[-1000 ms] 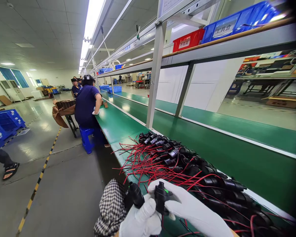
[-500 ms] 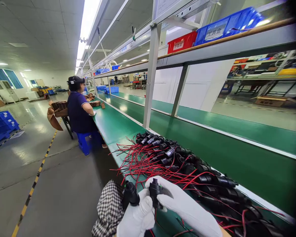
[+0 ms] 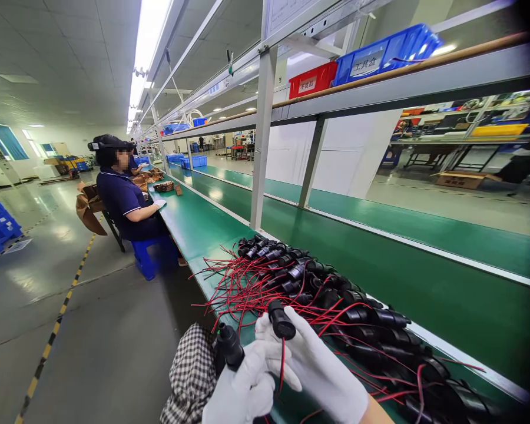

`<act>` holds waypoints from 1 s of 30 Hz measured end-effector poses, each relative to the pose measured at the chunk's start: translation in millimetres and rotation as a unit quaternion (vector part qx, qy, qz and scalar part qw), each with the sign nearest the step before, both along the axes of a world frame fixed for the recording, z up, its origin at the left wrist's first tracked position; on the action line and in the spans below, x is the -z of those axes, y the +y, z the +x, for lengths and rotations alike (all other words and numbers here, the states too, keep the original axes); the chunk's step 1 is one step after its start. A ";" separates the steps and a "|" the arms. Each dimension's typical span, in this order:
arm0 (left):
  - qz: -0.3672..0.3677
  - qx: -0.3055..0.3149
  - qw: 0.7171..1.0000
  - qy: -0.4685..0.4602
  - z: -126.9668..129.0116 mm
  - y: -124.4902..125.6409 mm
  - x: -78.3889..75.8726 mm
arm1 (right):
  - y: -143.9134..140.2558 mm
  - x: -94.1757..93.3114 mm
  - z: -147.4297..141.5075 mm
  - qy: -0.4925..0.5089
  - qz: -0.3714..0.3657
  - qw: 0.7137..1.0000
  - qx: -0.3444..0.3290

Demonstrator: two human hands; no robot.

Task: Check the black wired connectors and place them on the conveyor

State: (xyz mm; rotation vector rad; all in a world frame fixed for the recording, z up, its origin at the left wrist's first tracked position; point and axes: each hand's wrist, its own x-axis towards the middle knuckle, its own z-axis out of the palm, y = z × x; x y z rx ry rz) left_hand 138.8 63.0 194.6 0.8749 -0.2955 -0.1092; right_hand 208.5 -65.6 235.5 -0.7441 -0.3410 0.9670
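Both my hands wear white gloves and are close together over the near edge of the green bench. My left hand (image 3: 242,386) is closed around a black cylindrical part (image 3: 229,346) with a narrower, stepped top, tilted up to the left. Between thumb and fingers, my right hand (image 3: 324,371) grips a second black cylindrical connector (image 3: 281,320), its round end facing me. A red and black wire (image 3: 282,365) hangs from that end. The left fingertips are next to this connector; whether they touch it I cannot tell.
A heap of similar black connectors (image 3: 300,271) with red and black wires covers the bench (image 3: 189,218) ahead and right. A checkered cloth (image 3: 192,365) is at my left. Further along sits a co-worker (image 3: 123,200) on a blue stool (image 3: 145,259). Red (image 3: 311,81) and blue bins (image 3: 384,56) stand overhead.
The connector in my right hand has turned from upright to end-on, with its wire now hanging in front. My view has shifted slightly right. The co-worker's head and torso have moved left.
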 end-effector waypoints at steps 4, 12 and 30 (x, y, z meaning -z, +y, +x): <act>-0.001 0.001 1.000 0.003 -0.4 1.4 5.4 | 0.0 -5.3 -5.0 0.045 0.049 0.998 -0.010; 0.002 0.002 1.000 0.027 -2.1 -0.1 4.0 | 4.0 -5.5 -10.2 0.064 0.034 0.997 -0.002; 0.045 0.005 0.995 -0.088 -9.9 -4.3 -25.3 | -27.0 -33.2 3.8 -0.487 -0.148 0.861 -0.013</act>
